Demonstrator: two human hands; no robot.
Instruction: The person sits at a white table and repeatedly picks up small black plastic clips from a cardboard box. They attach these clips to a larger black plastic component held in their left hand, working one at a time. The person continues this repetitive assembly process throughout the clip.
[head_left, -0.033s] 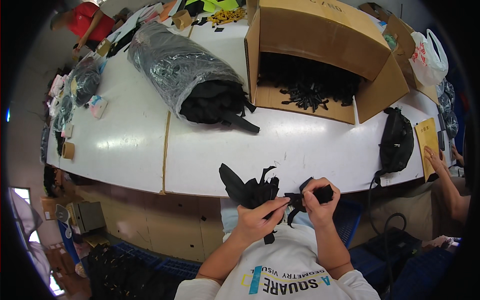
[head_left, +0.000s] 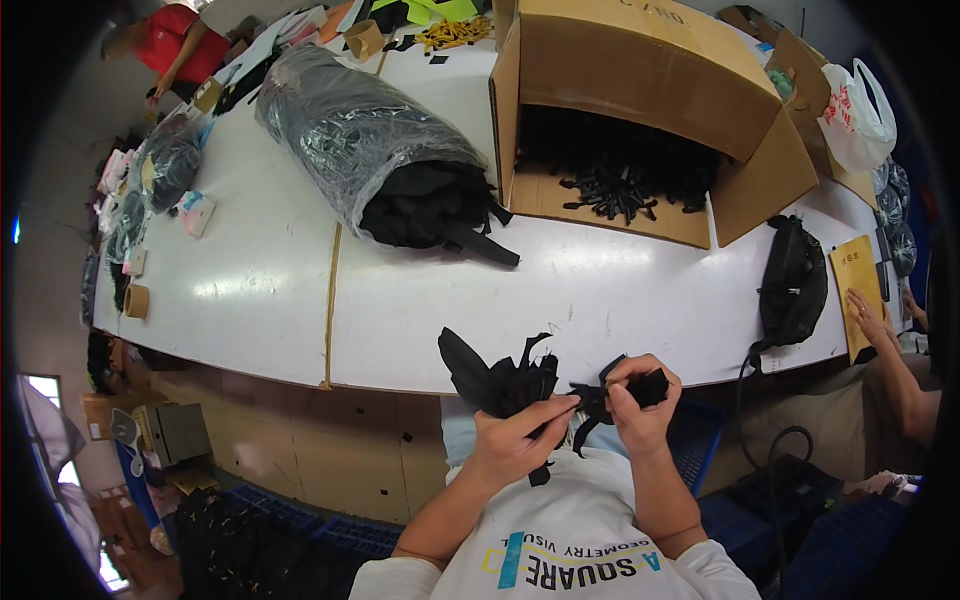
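Observation:
My left hand (head_left: 520, 440) is closed around a bunch of black fabric strips (head_left: 500, 380), which fan out above the knuckles, with one end hanging below the palm. Close beside it, my right hand (head_left: 642, 400) grips a smaller black fabric piece (head_left: 652, 387) with its fingers curled. A thin dark part stretches between the two hands, and its exact shape is too small to tell. Both hands are just off the front edge of the white table (head_left: 430, 310). Farther back lies a clear plastic bag (head_left: 330, 130) with black fabric strips (head_left: 430, 205) spilling from its mouth.
An open cardboard box (head_left: 640, 70) holding many small black pieces (head_left: 620, 190) stands at the back. On the right are a black waist bag (head_left: 793, 270) and a yellow envelope (head_left: 853, 285) under another person's hand (head_left: 870, 318). A tape roll (head_left: 137, 300) sits at left.

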